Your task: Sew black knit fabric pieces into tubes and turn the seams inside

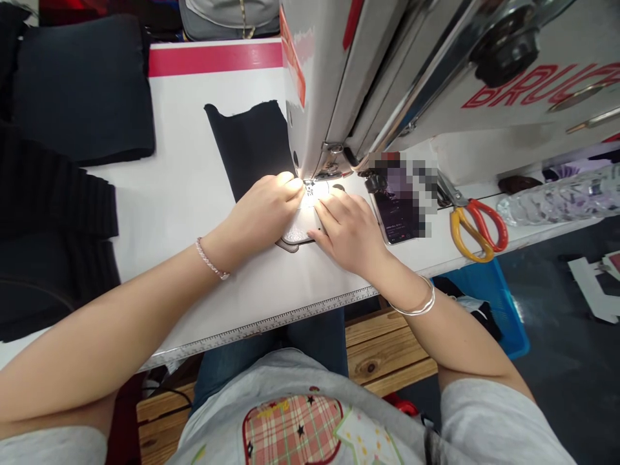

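My left hand [272, 210] is curled closed beside the needle area of the sewing machine [317, 97]. A dark fabric piece [254, 139] lies on the table behind it and runs under its fingers, which press together at the fabric's near end. My right hand [351, 229] rests at the right of the lit needle plate [312, 197]. Its fingers are bent toward the plate, with the thumb apart from them at the plate's front edge. I see nothing held in it. The machine head hides the needle tip and part of the fabric.
Stacked dark fabric [84, 90] and more folded dark pieces [53, 194] lie left. Right of the machine are a phone [400, 206], scissors with red and yellow handles [477, 229] and a clear bottle [562, 197]. A ruler strip [271, 323] edges the table; a blue basket [513, 323] stands below.
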{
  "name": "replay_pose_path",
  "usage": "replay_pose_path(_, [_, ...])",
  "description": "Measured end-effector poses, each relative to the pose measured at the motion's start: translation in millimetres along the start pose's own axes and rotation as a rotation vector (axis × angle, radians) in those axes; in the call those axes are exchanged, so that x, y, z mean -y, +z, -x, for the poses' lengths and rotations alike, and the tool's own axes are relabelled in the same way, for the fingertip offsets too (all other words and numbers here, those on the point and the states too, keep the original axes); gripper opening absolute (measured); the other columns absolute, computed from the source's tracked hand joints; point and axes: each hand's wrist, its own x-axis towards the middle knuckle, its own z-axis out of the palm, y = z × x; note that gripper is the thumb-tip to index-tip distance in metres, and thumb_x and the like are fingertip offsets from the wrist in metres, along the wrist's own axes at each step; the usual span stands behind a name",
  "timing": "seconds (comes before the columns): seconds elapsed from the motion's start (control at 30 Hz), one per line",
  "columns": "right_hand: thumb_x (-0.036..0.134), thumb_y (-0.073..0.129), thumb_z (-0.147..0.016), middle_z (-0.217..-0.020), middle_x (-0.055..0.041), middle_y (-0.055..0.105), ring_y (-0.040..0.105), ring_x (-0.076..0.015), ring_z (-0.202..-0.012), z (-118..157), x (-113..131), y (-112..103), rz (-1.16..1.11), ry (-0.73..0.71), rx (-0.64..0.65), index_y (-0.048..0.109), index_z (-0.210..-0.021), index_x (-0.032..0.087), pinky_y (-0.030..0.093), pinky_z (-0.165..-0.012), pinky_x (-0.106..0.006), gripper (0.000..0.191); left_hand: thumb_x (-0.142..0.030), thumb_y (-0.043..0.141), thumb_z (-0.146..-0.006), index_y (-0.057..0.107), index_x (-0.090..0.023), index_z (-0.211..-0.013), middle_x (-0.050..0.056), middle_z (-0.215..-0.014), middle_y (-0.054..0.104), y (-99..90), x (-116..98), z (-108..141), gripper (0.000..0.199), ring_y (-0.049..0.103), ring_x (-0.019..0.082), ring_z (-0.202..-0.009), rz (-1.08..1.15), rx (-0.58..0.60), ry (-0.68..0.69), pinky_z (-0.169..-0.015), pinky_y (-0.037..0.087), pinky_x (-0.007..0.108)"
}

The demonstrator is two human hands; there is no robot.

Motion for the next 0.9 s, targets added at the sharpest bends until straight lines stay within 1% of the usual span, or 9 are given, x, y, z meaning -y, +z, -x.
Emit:
replay_pose_path(0.17, [0.037,0.046,-0.097,-0.115,-0.0177,0.061,0.048,-0.0345,-0.115,0.7,1.3,-0.5,-0.007,0.012,0.014,0.063,-0.118,0.01,0.038,-0.092,-0.047,0.038,-0.022,0.036,-0.095,0.062,-0.014,-0.092,0.009,-0.082,0.057,1.9,2.1,0.9,0.028,0.052,0.022,-0.074,0.004,-0.028,0.013,-0.061,0.035,0.037])
replay_pose_path(0.27, [0.037,0.046,-0.097,-0.118,-0.0182,0.061,0.048,-0.0343,-0.117,1.5,2.0,-0.5,-0.008,0.02,0.015,0.062,-0.12,0.01,0.038,-0.094,-0.047,0.039,-0.023,0.038,-0.094,0.062,-0.012,-0.093,0.01,-0.083,0.058,1.5,1.7,0.9,0.026,0.052,0.023,-0.074,0.013,-0.022,0.016,-0.061,0.035,0.038])
replay_pose_path(0.4, [0.037,0.046,-0.097,-0.123,-0.0181,0.06,0.046,-0.0347,-0.123,3.0,2.4,0.6,-0.014,0.03,0.013,0.059,-0.124,0.01,0.036,-0.097,-0.047,0.04,-0.021,0.038,-0.093,0.062,-0.012,-0.095,0.01,-0.084,0.059,1.0,0.5,0.9,0.026,0.052,0.022,-0.075,-0.043,-0.021,0.021,-0.061,0.036,0.037])
replay_pose_path(0.5, [0.037,0.046,-0.097,-0.125,-0.0188,0.059,0.045,-0.0346,-0.125,3.7,2.2,1.4,-0.015,0.027,0.008,0.059,-0.124,0.008,0.036,-0.098,-0.046,0.042,-0.019,0.036,-0.092,0.063,-0.011,-0.095,0.01,-0.084,0.059,0.9,-0.2,0.9,0.028,0.052,0.022,-0.075,-0.057,-0.014,0.013,-0.06,0.035,0.037])
replay_pose_path(0.63, [0.036,0.046,-0.097,-0.125,-0.0193,0.059,0.044,-0.0342,-0.126,4.5,1.4,2.0,-0.032,0.026,0.002,0.058,-0.125,0.007,0.036,-0.098,-0.046,0.042,-0.02,0.035,-0.092,0.063,-0.01,-0.097,0.012,-0.086,0.059,0.9,-0.1,0.9,0.031,0.052,0.023,-0.076,-0.036,-0.001,-0.001,-0.062,0.035,0.038])
replay_pose_path(0.73, [0.035,0.046,-0.097,-0.125,-0.0191,0.059,0.044,-0.0338,-0.127,5.0,0.9,2.3,-0.046,0.029,-0.005,0.057,-0.125,0.009,0.037,-0.098,-0.046,0.04,-0.019,0.033,-0.092,0.063,-0.01,-0.098,0.012,-0.087,0.06,1.6,0.4,0.9,0.032,0.052,0.023,-0.076,-0.029,-0.012,-0.01,-0.062,0.034,0.037])
replay_pose_path(0.9, [0.035,0.045,-0.097,-0.124,-0.0181,0.06,0.047,-0.0317,-0.125,6.0,0.0,3.6,-0.036,0.032,-0.034,0.059,-0.123,0.009,0.037,-0.098,-0.043,0.039,-0.016,0.031,-0.092,0.062,-0.011,-0.095,0.011,-0.085,0.059,2.2,0.9,1.4,0.031,0.051,0.023,-0.074,-0.057,-0.036,-0.01,-0.061,0.032,0.038])
